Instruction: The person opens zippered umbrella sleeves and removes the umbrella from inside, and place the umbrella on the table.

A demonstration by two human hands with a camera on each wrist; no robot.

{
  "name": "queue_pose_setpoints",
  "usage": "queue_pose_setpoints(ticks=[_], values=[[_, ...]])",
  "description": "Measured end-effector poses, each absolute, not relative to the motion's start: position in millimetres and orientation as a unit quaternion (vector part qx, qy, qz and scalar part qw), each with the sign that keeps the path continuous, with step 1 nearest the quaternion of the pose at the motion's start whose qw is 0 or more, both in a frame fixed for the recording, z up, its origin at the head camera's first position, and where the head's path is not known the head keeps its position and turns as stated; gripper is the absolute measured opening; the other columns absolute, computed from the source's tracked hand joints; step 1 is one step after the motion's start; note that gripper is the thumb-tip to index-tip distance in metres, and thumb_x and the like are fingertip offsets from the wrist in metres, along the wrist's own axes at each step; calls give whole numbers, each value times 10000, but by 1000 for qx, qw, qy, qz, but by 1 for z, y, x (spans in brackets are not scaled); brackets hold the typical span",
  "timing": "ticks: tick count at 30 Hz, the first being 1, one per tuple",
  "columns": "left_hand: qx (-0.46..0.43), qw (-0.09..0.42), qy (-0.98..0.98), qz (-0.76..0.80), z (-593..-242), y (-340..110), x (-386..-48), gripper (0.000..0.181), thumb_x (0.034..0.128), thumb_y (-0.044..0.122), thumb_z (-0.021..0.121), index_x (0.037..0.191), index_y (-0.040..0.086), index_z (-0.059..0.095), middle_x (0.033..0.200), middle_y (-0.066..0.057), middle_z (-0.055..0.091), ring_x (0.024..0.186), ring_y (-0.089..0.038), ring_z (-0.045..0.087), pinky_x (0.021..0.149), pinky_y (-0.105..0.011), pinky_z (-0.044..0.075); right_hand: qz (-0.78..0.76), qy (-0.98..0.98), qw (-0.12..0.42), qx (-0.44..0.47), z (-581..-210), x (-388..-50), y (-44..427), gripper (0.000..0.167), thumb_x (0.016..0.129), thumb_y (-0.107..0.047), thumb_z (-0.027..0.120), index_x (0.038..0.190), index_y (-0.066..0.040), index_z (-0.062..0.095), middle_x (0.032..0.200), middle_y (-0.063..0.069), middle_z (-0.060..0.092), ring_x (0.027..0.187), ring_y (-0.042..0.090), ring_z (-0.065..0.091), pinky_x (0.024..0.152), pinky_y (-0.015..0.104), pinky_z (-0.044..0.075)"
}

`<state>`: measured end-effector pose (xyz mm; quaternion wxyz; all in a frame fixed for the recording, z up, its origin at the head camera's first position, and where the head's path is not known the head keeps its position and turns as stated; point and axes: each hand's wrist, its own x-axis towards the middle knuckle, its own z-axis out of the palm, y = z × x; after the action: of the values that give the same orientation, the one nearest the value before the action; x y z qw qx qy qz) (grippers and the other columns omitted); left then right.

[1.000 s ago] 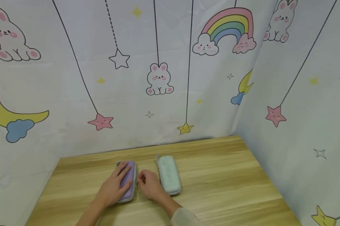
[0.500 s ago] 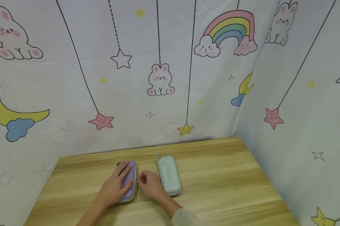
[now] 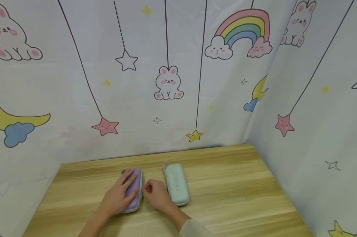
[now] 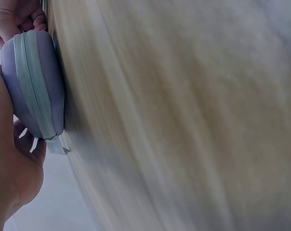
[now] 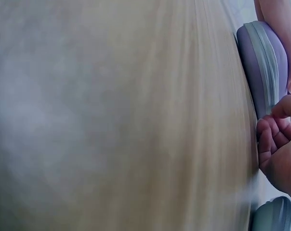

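Note:
A purple zip-up hard case [image 3: 133,191] with a pale grey-green zipper band lies on the table. My left hand [image 3: 116,197] lies over its top, fingers spread and gripping it from the left. In the left wrist view, fingers of this left hand [image 4: 15,178] bend around the end of the case [image 4: 54,82], where a short strap [image 4: 56,146] sticks out. At the case's right side, my right hand [image 3: 156,195] has curled fingers. In the right wrist view, its thumb and fingers [image 5: 285,108] pinch at the zipper band; the zipper pull itself is hidden by them.
A mint-green hard case [image 3: 177,185] with a thin loop [image 3: 165,165] at its far left corner lies just right of my right hand. The wood-grain table [image 3: 232,184] meets a white printed cloth [image 3: 131,138] at the back and sides.

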<state>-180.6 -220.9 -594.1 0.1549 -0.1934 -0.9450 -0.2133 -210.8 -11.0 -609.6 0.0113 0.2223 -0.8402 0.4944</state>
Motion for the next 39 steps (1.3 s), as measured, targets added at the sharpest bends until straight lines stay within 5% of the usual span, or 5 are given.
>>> queue_pose_setpoints(ticks=[39], values=[[-185, 138, -951, -207, -591, -218, -174, 630, 1022, 327, 700, 1553, 34, 530, 1652, -160, 417, 1492, -414, 421, 1052, -598, 499, 394, -855, 57, 334, -602, -198, 2, 133, 888, -26, 755, 841, -137, 698, 755, -127, 612, 650, -84, 504, 591, 76, 443]])
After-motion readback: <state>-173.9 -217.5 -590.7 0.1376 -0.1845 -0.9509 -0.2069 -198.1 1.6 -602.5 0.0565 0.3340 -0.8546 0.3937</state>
